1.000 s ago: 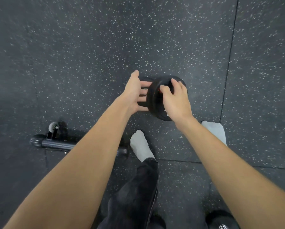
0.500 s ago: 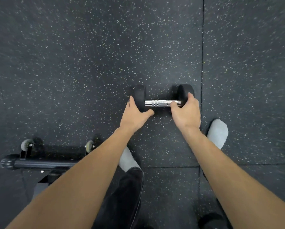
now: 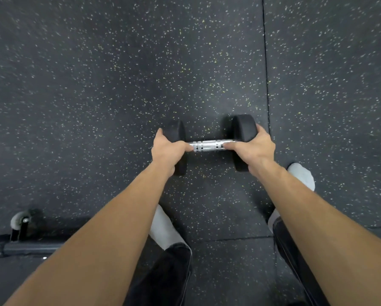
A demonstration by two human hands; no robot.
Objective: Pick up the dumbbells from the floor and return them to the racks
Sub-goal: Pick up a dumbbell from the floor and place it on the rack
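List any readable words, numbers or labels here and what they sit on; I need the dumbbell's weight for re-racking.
None readable. The dumbbell shows no visible number or marking: its black heads face sideways, partly covered by the left hand and right hand. The floor bears only speckles.

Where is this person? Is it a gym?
Most likely a gym or weight room. The floor is dark speckled rubber matting, both hands grip a black dumbbell with a shiny metal handle, and a black equipment base with a small wheel sits at lower left.
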